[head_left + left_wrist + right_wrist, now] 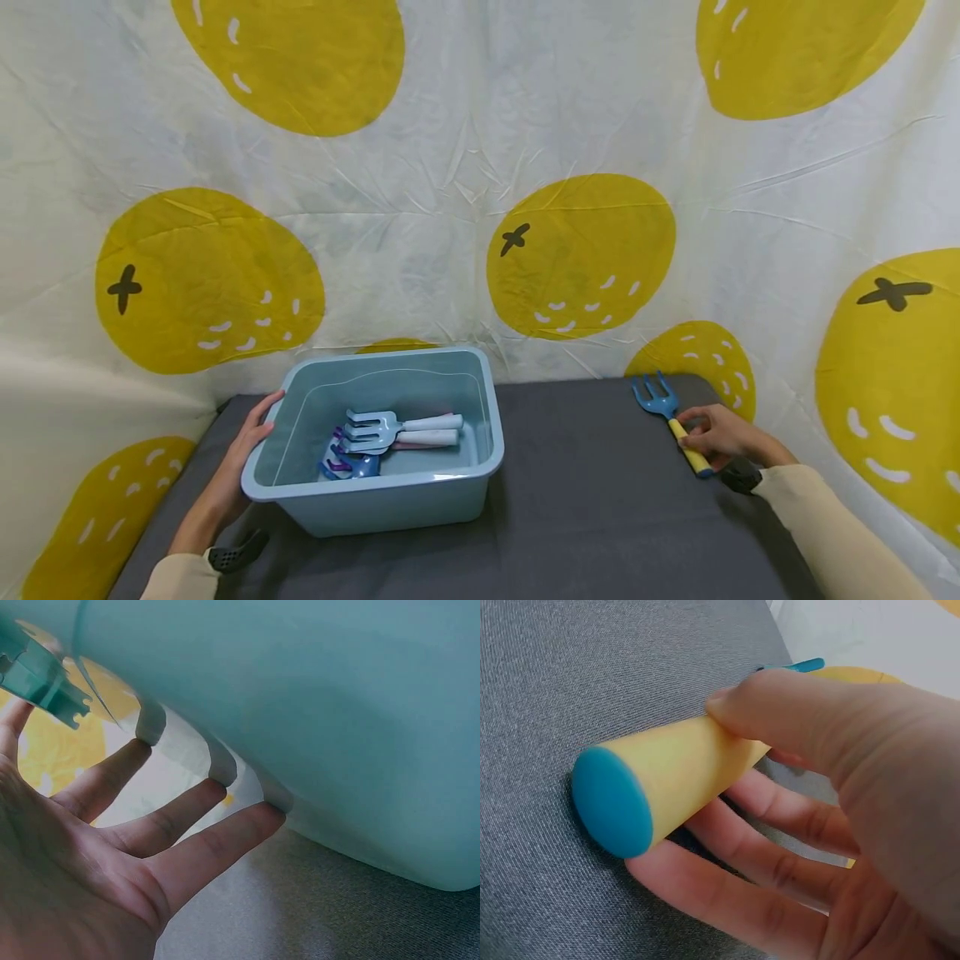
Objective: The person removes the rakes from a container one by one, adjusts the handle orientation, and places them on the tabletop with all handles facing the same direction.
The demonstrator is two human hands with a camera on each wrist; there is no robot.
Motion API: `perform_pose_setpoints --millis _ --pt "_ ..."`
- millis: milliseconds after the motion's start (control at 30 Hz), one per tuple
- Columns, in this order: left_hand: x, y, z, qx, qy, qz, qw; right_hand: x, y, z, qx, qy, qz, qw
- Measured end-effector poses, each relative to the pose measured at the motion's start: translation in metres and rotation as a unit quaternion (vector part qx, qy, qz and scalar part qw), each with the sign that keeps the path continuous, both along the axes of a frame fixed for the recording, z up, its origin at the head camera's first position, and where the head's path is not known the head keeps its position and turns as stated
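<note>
A pale blue plastic bin [390,507] stands on the left of the table. My left hand [227,475] is at the bin's left side. In the left wrist view, its outstretched fingertips [274,814] touch the bin's outer wall [352,727]. Far to the right, my right hand [726,435] grips a blue garden hand fork [660,402] by its yellow handle. Thumb and fingers lie on either side of the handle [675,761], which ends in a blue cap [611,802]. The fork lies low over the cloth, tines pointing away from me.
Inside the bin lie light blue hand forks [378,429] with white handles, over a dark blue tool head [366,465] and purple pieces [341,461]. A dark grey cloth [570,500] covers the table. Behind it hangs a white curtain [420,275] with yellow fruit prints.
</note>
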State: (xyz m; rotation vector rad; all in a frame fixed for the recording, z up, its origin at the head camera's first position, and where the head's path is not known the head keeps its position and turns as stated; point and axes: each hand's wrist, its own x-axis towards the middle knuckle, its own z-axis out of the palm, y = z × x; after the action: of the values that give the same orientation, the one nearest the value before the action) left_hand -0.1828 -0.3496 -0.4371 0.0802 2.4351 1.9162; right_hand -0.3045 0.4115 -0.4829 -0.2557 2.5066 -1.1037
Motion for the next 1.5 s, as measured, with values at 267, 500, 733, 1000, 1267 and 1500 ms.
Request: perform_pose_setpoints --millis 267,500,733,1000,1267,1500 --pt "0.001 0.000 -0.002 0.006 0.000 -0.004 1.0000 -0.003 -0.001 0.002 0.017 0.011 0.003 0.9998" --pt "0.000 0.000 -0.002 0.000 0.002 -0.002 1.0000 -0.002 0.000 -0.002 0.013 0.014 0.008 0.9998" --pt "0.001 0.000 -0.001 0.004 -0.002 -0.002 1.0000 -0.002 -0.001 0.002 0.022 0.017 0.019 0.9994" --pt "0.001 0.001 -0.002 0.003 0.001 -0.005 1.0000 -0.008 -0.013 0.034 0.056 0.034 0.075 0.9951" --pt "-0.001 0.000 -0.002 0.006 -0.008 -0.002 0.9999 -0.014 -0.052 0.100 0.077 0.058 0.139 0.9855" --pt "-0.001 0.000 -0.004 0.002 -0.009 0.009 0.9999 -0.028 -0.089 0.145 0.125 0.108 0.184 0.9689"
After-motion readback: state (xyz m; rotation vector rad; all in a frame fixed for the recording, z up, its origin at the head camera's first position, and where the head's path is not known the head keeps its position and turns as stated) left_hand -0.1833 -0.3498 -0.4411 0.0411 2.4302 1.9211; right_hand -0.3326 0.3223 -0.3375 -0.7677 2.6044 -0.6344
